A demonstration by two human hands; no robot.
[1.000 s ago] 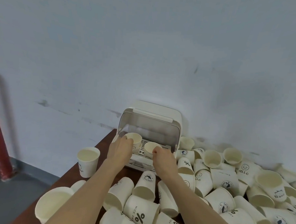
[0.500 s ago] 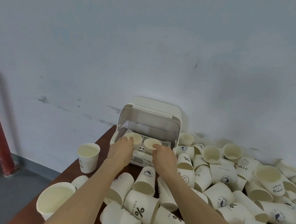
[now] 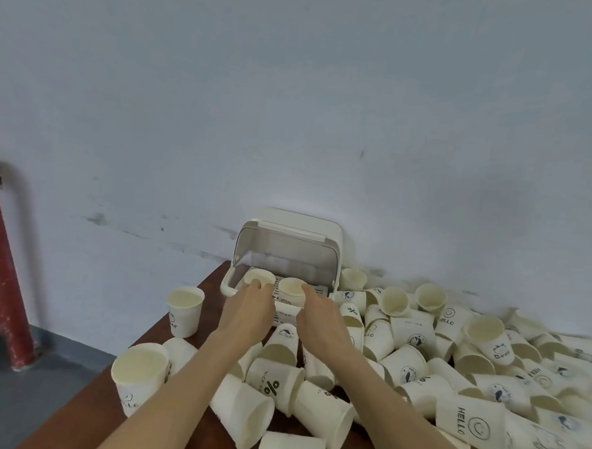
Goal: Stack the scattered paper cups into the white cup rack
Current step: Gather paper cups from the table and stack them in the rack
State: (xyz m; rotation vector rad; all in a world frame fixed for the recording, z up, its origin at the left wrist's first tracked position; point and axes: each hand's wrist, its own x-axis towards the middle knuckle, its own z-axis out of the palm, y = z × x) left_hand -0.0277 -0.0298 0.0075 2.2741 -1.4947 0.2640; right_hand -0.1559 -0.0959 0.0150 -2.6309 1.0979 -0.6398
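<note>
Our left hand [image 3: 249, 313] and right hand [image 3: 320, 316] each hold an upright paper cup [image 3: 259, 278] inside the white cup rack [image 3: 288, 239]. These look light and crushable, so we'd grip gently below the rim

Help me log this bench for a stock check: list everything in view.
cup rack: one, white, lid up, back of table by wall
cups in rack: two, cream, upright, side by side
scattered paper cups: dozens, cream, mostly tipped, right of rack
upright cups: two, cream, table's left side
table: one, brown
pipe: one, red, far left
left hand: grip on left rack cup
right hand: grip on right rack cup
</note>
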